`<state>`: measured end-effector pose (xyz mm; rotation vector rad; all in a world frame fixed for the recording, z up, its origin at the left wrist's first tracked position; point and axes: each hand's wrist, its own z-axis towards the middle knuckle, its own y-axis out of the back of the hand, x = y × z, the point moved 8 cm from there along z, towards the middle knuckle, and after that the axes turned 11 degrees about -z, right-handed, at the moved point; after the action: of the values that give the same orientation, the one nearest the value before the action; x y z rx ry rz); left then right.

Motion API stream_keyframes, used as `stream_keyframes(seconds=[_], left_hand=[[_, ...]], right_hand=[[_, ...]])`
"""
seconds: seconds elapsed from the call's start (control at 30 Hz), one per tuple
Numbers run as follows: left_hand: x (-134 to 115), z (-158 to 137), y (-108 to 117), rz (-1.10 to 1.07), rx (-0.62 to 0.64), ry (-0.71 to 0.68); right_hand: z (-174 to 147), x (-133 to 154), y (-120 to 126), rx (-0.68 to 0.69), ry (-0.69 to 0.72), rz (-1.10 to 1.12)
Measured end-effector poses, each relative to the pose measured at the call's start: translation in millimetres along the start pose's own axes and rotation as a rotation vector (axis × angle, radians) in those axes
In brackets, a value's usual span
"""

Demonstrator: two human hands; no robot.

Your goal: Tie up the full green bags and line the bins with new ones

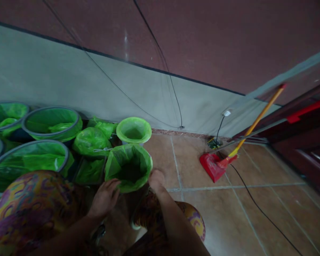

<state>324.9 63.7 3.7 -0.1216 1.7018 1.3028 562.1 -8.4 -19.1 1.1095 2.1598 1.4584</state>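
Note:
A small round trash bin lined with a thin green bin liner (pixel 128 167) stands in front of me, between my knees and the wall. The liner spreads over its rim and hangs down inside. My left hand (pixel 106 196) is at the near left of the rim, its fingers curled on the liner's edge. At the right side of the rim, my right hand (pixel 156 179) is closed on the liner's edge; its fingertips are partly hidden. Just behind stands another small bin (pixel 134 130) with a green liner folded over its rim.
Several large lined bins (pixel 52 122) stand at left, beside a stuffed green bag (pixel 92 140) and a square lined bin (pixel 90 171). A red dustpan (pixel 213 166) and a yellow-handled broom (pixel 256 122) are at right. A black cable (pixel 252 197) crosses the tiles from a wall socket (pixel 226 113).

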Motion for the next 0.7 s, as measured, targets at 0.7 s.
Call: stream_keyframes(seconds=[0.7], left_hand=[[26,22,-43,0.474,0.634,-0.15]], right_hand=[[-16,47,-8,0.097,0.393,-0.05]])
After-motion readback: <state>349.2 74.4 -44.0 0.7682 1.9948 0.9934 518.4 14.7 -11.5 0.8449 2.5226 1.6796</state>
